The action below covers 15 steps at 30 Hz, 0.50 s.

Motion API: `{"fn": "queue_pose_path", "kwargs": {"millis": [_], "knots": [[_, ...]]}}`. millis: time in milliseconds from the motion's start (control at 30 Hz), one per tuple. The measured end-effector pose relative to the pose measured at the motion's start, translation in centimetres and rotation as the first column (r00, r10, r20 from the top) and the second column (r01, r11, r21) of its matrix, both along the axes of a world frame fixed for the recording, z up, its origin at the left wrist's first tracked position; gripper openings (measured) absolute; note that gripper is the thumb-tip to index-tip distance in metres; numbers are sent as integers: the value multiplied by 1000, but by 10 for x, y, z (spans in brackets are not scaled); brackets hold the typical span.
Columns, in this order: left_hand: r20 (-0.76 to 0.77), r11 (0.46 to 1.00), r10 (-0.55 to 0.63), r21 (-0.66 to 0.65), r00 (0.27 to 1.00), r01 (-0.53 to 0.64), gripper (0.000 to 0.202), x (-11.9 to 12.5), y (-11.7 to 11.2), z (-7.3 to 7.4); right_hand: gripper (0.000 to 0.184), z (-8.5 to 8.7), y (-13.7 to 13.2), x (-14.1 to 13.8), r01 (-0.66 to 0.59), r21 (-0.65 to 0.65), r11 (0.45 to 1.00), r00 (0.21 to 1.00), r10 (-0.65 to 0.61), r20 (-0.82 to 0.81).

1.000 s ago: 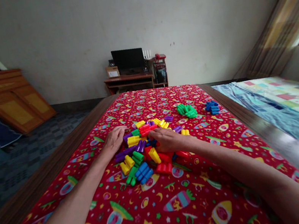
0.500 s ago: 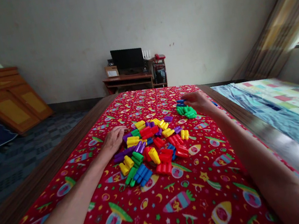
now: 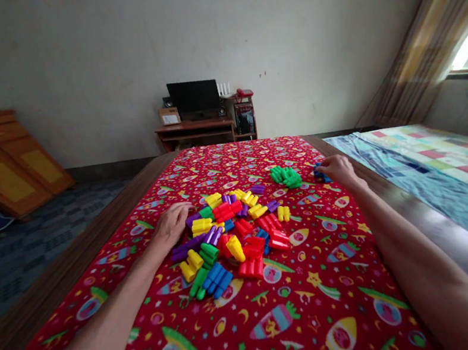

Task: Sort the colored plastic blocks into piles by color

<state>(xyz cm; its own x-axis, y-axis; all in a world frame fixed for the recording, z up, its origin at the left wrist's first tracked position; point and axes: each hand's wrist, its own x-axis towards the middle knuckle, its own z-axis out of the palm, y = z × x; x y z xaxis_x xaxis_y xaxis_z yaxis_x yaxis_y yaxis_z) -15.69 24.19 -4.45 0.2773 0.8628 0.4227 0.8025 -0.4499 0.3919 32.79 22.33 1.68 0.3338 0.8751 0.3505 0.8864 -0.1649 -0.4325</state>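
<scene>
A mixed pile of plastic toy blocks (image 3: 243,227) in red, yellow, purple, green and blue is spread over the red patterned cloth (image 3: 284,305). My left hand (image 3: 173,223) lies at the pile's left edge, palm down with fingers stretched out, close to a purple block (image 3: 192,221). Farther right, my right hand (image 3: 338,170) is down near the cloth's right edge, its fingers closed on a blue toy block (image 3: 320,172). Other blue there is partly hidden by the fingers. Left of that hand sits a small group of green blocks (image 3: 286,176).
Dark wooden table edges (image 3: 367,187) show on both sides of the cloth. A bed with a patchwork cover (image 3: 444,162) stands to the right. Beyond the table is a desk with a monitor (image 3: 194,99); a wooden cabinet (image 3: 6,167) is at the left.
My right hand has moved right with the blue block, from above the green group to the blue spot near the cloth's edge. My left hand stays beside the pile. The view has shifted slightly.
</scene>
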Motion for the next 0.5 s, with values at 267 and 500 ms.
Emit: {"fn": "queue_pose_path", "kwargs": {"millis": [267, 500], "knots": [[6, 1000, 6, 4, 1000, -6, 59, 2, -3, 2, 24, 19, -1, -20, -19, 85, 996, 996, 11, 92], [15, 1000, 4, 6, 1000, -4, 56, 2, -3, 1, 21, 33, -35, -151, -760, 2, 650, 649, 758, 62]]}}
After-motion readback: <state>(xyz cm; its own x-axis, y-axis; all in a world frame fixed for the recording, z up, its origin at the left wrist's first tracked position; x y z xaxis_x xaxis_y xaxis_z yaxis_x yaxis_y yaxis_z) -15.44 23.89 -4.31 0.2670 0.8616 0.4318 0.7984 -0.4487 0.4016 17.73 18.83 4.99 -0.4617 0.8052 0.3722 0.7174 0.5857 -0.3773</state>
